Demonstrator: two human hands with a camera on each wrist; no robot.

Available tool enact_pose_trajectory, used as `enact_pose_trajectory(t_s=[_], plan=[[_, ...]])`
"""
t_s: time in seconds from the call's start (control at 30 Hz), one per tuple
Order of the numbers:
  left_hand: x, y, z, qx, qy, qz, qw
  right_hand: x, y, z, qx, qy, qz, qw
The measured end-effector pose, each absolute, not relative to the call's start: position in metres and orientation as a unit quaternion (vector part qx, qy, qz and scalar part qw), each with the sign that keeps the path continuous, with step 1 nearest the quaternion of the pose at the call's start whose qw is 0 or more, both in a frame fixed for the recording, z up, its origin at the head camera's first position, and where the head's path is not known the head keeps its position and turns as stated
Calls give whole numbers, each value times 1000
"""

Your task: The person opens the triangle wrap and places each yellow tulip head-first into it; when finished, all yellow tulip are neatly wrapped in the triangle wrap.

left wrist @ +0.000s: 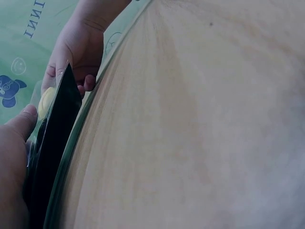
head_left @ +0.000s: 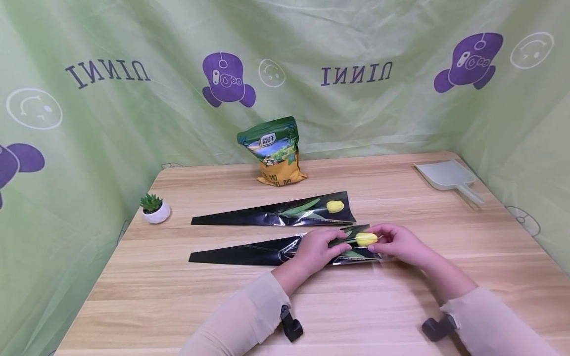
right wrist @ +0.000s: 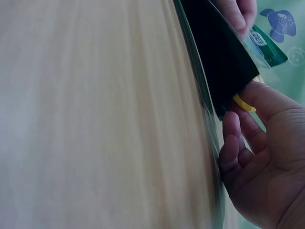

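Observation:
A yellow tulip (head_left: 366, 239) lies inside a black flower sleeve (head_left: 240, 254) with a clear front, its wide end to the right. My left hand (head_left: 317, 247) holds the sleeve just below the bloom, thumb on the clear front (left wrist: 29, 143). At the wide end my right hand (head_left: 401, 242) pinches the tulip at its tip; in the right wrist view a yellow petal edge (right wrist: 245, 104) shows between thumb and fingers, beside the black back (right wrist: 219, 52) of the sleeve. Part of the stem is hidden under my left hand.
Just behind lies a second black sleeve (head_left: 236, 217) with another yellow tulip (head_left: 335, 206). A green and yellow bag (head_left: 280, 160) stands at the back. A small potted succulent (head_left: 156, 212) is at the left edge, a pale dustpan (head_left: 445, 175) at the back right.

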State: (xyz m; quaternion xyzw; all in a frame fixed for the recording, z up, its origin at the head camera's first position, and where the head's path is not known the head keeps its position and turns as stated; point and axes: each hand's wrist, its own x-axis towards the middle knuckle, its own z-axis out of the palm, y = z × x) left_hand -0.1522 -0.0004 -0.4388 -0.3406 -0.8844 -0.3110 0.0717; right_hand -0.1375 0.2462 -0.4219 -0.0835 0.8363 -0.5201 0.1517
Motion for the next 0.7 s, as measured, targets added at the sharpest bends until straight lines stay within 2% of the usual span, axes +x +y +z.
enact_pose_trajectory(t_s=[0.7], plan=[[-152,0,-439,-350,-879,-312,91,-147,227,-430,-136,884,-434,106]])
